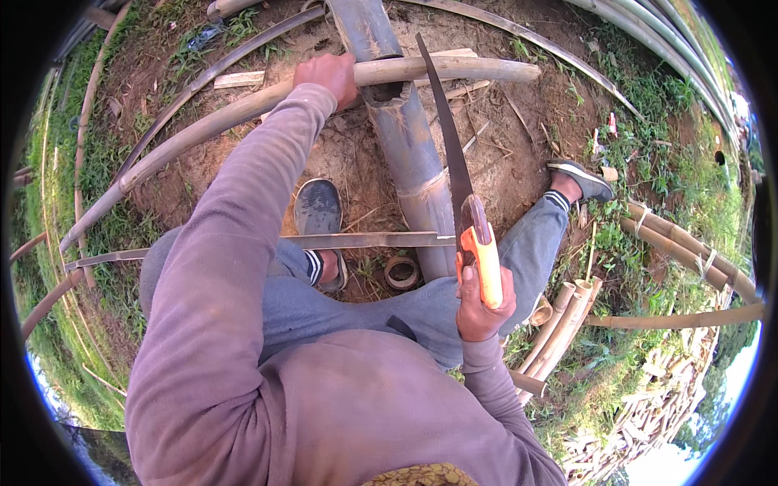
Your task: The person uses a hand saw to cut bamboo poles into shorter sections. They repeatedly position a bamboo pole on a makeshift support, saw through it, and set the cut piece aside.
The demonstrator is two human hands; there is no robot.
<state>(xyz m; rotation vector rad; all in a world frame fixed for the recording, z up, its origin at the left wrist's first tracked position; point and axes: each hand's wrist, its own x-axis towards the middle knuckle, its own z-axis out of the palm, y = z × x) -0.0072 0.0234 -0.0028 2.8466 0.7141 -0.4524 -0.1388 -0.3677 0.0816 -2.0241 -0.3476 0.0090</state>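
Note:
My left hand [328, 78] is wrapped around a long bamboo pole [219, 111], which lies across a notch in a thick grey bamboo trunk [413, 154]. The pole's right end sticks out past the trunk. In my right hand [486, 304] is a handsaw, gripped by its orange handle [484, 263]. Its long dark blade [450, 134] points up and away, with the tip beside the pole just right of the trunk. Whether the teeth touch the pole I cannot tell.
A flat bamboo strip [365, 240] crosses the trunk near my legs. A bamboo ring [401, 273] lies on the ground beside it. Short cut bamboo pieces [559, 328] are stacked at right, near tied poles [689, 243]. Long poles [664, 40] lie far right; bamboo scraps [648, 405] are heaped lower right.

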